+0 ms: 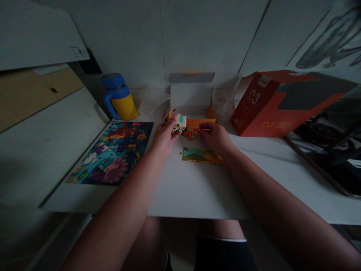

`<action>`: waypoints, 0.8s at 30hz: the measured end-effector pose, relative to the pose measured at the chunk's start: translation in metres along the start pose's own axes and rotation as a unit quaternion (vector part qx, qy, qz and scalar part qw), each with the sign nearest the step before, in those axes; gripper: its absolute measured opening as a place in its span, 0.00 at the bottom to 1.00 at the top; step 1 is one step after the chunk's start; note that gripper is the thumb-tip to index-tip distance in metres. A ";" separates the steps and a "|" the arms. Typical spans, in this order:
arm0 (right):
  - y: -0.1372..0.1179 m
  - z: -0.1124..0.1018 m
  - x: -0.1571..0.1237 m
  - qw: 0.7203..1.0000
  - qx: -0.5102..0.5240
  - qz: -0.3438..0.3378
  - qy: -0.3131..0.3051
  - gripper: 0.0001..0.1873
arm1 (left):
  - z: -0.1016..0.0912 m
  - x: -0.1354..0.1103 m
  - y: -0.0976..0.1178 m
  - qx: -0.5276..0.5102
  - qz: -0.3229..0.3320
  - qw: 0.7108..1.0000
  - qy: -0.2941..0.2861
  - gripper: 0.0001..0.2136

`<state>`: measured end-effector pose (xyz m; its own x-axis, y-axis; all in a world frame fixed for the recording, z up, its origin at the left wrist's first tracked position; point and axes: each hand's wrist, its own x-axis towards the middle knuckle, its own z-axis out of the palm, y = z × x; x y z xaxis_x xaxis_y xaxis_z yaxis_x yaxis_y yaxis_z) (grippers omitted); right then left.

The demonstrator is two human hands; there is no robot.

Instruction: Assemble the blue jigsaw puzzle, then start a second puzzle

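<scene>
Several puzzle pieces (181, 120) are gripped together in my left hand (166, 136), just in front of an open orange box (194, 122). My right hand (216, 136) pinches a small reddish puzzle piece (203, 130) between thumb and fingers. More orange-brown puzzle pieces (190, 133) lie between the two hands, near the box's front. Below my right hand, a joined green and yellow strip of puzzle (200, 155) lies flat on the white table, its right end partly hidden by my wrist. To the left lies a colourful picture sheet (113, 152) with animals on a dark blue ground.
A blue and yellow jug (122, 98) stands at the back left. Crumpled clear plastic (154, 101) and a clear bag (224, 99) flank the box. A large orange box (265, 107) stands at the right, beside a black stove (328, 150). The table's front edge (183, 217) is near my legs.
</scene>
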<state>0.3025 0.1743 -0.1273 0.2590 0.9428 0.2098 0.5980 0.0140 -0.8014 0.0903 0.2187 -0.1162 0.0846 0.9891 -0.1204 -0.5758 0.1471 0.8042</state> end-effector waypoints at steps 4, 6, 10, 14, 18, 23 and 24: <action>-0.007 -0.002 -0.004 0.993 -0.078 -0.082 0.023 0.14 | 0.001 0.001 0.001 -0.002 -0.001 1.000 0.005 0.16; -0.009 0.000 -0.008 0.981 -0.126 -0.146 0.006 0.12 | 0.001 0.001 0.001 -0.002 -0.001 1.000 0.013 0.16; -0.010 0.011 -0.013 0.953 -0.225 -0.198 -0.039 0.21 | 0.001 0.001 0.001 -0.001 0.001 1.000 0.017 0.15; -0.009 0.019 -0.012 0.947 -0.265 -0.175 -0.053 0.25 | 0.002 0.000 0.001 0.006 0.005 1.000 0.009 0.15; -0.010 0.013 -0.008 0.948 -0.260 -0.171 -0.062 0.16 | 0.002 -0.001 0.001 0.008 0.010 1.000 0.011 0.14; -0.020 -0.003 -0.018 0.951 -0.241 -0.184 -0.063 0.13 | 0.000 0.000 0.001 0.013 0.011 1.000 0.007 0.16; -0.022 -0.007 -0.022 0.948 -0.235 -0.194 -0.087 0.13 | -0.001 0.001 0.001 0.013 0.010 1.000 0.008 0.17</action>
<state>0.2888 0.1513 -0.1099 -0.1535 0.9385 0.3092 0.9057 0.2588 -0.3359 0.0892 0.2197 -0.1157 0.0598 0.9919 -0.1124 -0.5554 0.1266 0.8219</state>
